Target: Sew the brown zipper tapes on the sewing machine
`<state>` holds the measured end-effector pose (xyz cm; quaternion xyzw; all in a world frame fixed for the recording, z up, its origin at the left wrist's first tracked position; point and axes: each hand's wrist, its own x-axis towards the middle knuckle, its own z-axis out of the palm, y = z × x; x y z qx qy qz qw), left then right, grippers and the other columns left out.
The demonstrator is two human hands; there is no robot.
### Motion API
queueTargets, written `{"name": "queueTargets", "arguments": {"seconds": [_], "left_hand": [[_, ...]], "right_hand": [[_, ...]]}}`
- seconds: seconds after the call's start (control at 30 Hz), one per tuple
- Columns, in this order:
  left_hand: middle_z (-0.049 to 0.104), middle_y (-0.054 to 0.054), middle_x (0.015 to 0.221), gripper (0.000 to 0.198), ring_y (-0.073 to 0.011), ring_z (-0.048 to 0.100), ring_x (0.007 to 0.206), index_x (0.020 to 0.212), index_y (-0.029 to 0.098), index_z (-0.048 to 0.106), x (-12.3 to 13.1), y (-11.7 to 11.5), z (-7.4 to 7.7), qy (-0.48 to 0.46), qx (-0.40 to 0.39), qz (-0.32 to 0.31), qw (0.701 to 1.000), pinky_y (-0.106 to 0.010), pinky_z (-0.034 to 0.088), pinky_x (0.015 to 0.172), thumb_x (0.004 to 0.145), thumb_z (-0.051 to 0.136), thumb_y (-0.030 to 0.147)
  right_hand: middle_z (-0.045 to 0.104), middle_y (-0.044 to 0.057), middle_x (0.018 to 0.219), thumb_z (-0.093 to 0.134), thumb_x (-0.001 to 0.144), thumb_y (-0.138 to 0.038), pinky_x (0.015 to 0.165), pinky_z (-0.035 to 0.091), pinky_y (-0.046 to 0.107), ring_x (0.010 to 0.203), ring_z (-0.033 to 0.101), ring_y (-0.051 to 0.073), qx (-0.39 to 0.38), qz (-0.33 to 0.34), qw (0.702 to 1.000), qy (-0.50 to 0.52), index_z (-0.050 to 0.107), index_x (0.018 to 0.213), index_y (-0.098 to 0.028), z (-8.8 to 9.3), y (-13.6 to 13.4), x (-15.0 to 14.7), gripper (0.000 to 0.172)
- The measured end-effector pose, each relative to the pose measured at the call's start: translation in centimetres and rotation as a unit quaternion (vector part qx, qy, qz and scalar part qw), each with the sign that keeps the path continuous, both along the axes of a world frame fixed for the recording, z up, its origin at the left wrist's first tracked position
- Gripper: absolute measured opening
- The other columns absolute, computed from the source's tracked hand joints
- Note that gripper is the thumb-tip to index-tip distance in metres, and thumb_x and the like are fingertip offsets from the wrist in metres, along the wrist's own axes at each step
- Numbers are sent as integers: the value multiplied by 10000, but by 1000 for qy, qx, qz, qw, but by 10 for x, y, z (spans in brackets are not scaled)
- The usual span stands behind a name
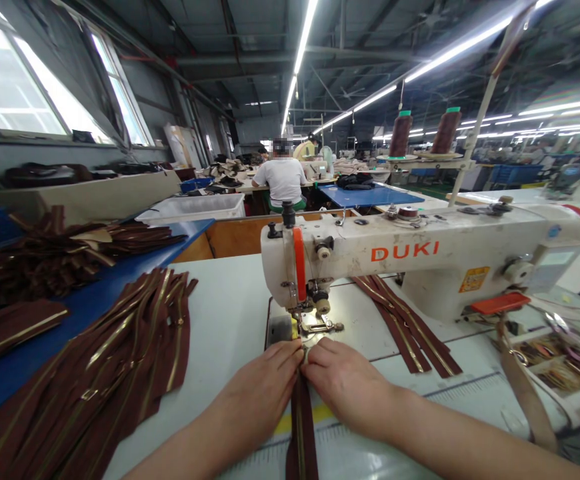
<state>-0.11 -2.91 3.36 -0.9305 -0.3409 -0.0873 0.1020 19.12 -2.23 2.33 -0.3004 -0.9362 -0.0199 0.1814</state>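
Observation:
My left hand (260, 390) and my right hand (345, 380) lie side by side on the white sewing table, fingertips pinched together on the top end of a dark brown zipper strip (300, 433) with gold teeth. The strip runs from between my hands down toward me. Its front end sits just before the presser foot (315, 325) of the white DUKI sewing machine (420, 253). Both hands are closed on the strip, one on each side.
A pile of brown zipper strips (120, 360) lies at the left on the table and blue board (85, 300). More strips (405, 320) lie behind the machine. Thread cones (400, 133) stand at the back right. A person in a white shirt (283, 180) sits far ahead.

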Motion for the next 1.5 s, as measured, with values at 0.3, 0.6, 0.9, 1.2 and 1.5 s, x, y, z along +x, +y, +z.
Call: {"name": "queueTargets", "arguments": {"seconds": [0.3, 0.6, 0.9, 1.2, 1.5], "left_hand": [[650, -125, 1155, 319, -207, 604, 1084, 1161, 115, 540, 2, 16, -5, -60, 21, 3, 998, -367, 506, 935, 894, 367, 84], [640, -142, 1178, 320, -222, 590, 1113, 1162, 93, 542, 0, 25, -6, -49, 20, 1, 999, -379, 484, 959, 879, 395, 73], [624, -136, 1197, 328, -219, 570, 1138, 1185, 112, 524, -2, 28, -10, -60, 13, 1, 998, -380, 473, 971, 892, 381, 75], [628, -110, 1113, 293, -207, 605, 1037, 1113, 146, 555, 0, 25, -12, -121, 31, 5, 992, -360, 522, 904, 907, 351, 101], [616, -106, 1065, 273, -233, 613, 964, 1064, 161, 578, 1, 23, -14, -143, 10, 30, 989, -410, 543, 855, 869, 402, 86]], "right_hand": [[613, 65, 903, 584, 863, -162, 814, 428, 337, 885, 495, 208, 44, -4, 999, -16, 614, 852, -135, 0, 13, -2, 42], [609, 51, 885, 619, 841, -157, 798, 422, 342, 877, 492, 210, 47, -35, 998, 2, 607, 833, -145, -4, 19, -5, 19], [617, 63, 910, 598, 858, -153, 799, 418, 348, 900, 491, 220, 37, -51, 998, 16, 618, 889, -135, -3, 19, -7, 41], [605, 54, 868, 550, 890, -163, 796, 429, 334, 867, 488, 204, 13, -52, 998, 26, 622, 882, -143, -4, 20, -5, 76], [591, 46, 842, 500, 912, -163, 777, 431, 329, 849, 487, 204, 20, -52, 998, 33, 621, 873, -148, -5, 19, -4, 128]]}}
